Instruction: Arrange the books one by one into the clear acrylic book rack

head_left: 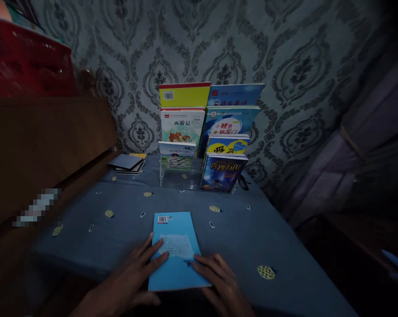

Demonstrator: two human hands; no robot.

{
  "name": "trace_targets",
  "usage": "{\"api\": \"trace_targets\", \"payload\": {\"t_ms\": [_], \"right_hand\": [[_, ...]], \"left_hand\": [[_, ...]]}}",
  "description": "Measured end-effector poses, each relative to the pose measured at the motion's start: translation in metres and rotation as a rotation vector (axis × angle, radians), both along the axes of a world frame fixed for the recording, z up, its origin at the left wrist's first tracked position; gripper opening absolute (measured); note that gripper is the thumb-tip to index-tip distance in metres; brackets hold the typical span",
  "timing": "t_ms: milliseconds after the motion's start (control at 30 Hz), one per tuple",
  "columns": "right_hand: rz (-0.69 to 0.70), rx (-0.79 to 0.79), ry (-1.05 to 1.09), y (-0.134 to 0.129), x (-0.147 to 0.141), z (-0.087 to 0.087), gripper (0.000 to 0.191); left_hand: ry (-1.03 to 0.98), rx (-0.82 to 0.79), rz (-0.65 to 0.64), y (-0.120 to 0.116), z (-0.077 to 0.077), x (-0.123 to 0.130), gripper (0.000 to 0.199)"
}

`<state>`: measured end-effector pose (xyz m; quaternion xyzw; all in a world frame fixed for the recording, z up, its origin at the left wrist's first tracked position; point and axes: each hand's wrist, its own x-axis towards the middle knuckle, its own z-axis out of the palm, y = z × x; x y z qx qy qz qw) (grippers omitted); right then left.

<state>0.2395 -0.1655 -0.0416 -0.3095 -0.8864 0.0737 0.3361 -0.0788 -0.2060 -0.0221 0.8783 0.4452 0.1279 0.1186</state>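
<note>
A light blue book [174, 277] lies back cover up near the front edge of the cloth-covered table, its barcode at the top left. My left hand [137, 266] rests on the book's left side, fingers spread flat over the cover and thumb below. On the right edge of the same book, my right hand [220, 277] lays its outstretched fingers. Beyond them stands a clear acrylic rack [182, 179] with upright books in two columns. A small book [177, 155] stands in front on the left, and a dark blue book [223, 174] in front on the right.
A short stack of books [128, 162] lies at the table's back left. Dark glasses [243, 182] seem to lie behind the rack's right side. A wooden panel [43, 136] with a red basket [30, 61] above borders the left; a curtain [367, 119] hangs at right.
</note>
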Motion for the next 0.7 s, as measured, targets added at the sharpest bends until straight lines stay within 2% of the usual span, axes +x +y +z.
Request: {"api": "trace_targets", "payload": {"t_ms": [100,167,267,333,400,467,567,633,700], "right_hand": [[-0.011,-0.088,0.106,0.015,-0.005,0.028,0.030],[-0.056,-0.117,0.210,0.029,-0.014,0.043,0.028],[-0.108,-0.147,0.343,0.052,-0.028,0.053,0.030],[-0.131,-0.216,0.390,0.065,-0.035,0.050,0.033],[-0.133,-0.306,0.412,0.075,-0.040,0.043,0.035],[-0.128,-0.373,0.426,0.081,-0.043,0.035,0.034],[-0.111,-0.390,0.447,0.089,-0.047,0.028,0.032],[-0.100,-0.361,0.461,0.097,-0.050,0.032,0.031],[-0.105,-0.290,0.490,0.112,-0.053,0.044,0.029]], "left_hand": [[-0.165,0.010,0.048,0.011,0.021,-0.006,0.070],[-0.330,0.033,0.118,0.027,0.036,-0.005,0.054],[-0.562,0.069,0.226,0.059,0.051,0.003,0.050],[-0.649,0.025,0.285,0.080,0.051,0.010,0.049],[-0.676,-0.036,0.359,0.097,0.044,0.016,0.044],[-0.688,-0.073,0.420,0.108,0.033,0.019,0.041],[-0.733,-0.062,0.445,0.119,0.022,0.022,0.041],[-0.756,-0.023,0.433,0.128,0.026,0.022,0.041],[-0.764,0.044,0.402,0.143,0.042,0.023,0.041]]}}
